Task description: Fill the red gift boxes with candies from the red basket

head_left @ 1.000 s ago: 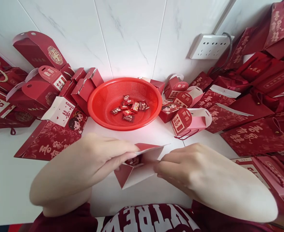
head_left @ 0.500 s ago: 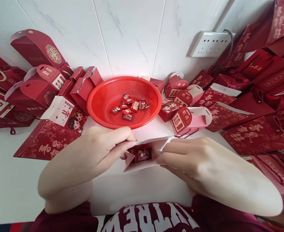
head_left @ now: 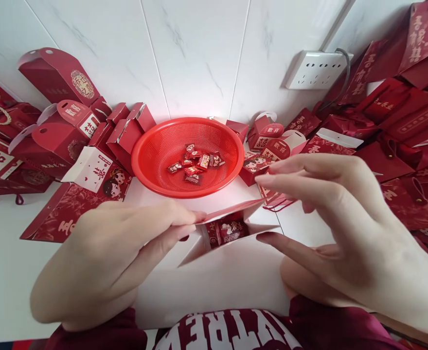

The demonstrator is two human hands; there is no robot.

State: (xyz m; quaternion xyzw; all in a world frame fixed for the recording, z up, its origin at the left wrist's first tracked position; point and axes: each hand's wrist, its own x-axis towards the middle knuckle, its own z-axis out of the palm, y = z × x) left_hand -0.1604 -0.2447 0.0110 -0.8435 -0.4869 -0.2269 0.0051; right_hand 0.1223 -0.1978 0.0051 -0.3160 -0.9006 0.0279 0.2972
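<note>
An open paper box with pale inner walls stands in front of the basket, and red-wrapped candies lie inside it. My left hand pinches the box's left edge between thumb and fingers. On the right, my right hand is spread, its thumb near the box's front right corner and its fingers raised beyond the back edge. Beyond the box is a red plastic basket holding several small wrapped candies.
Red gift boxes crowd the left side, with a flat-lying red bag nearer. More small boxes and stacked red bags fill the right. A white power strip is on the tiled wall.
My right hand has let go of the box's right side, opened and moved up and right. The box has tilted and shifted slightly right, with my left hand still on it.
</note>
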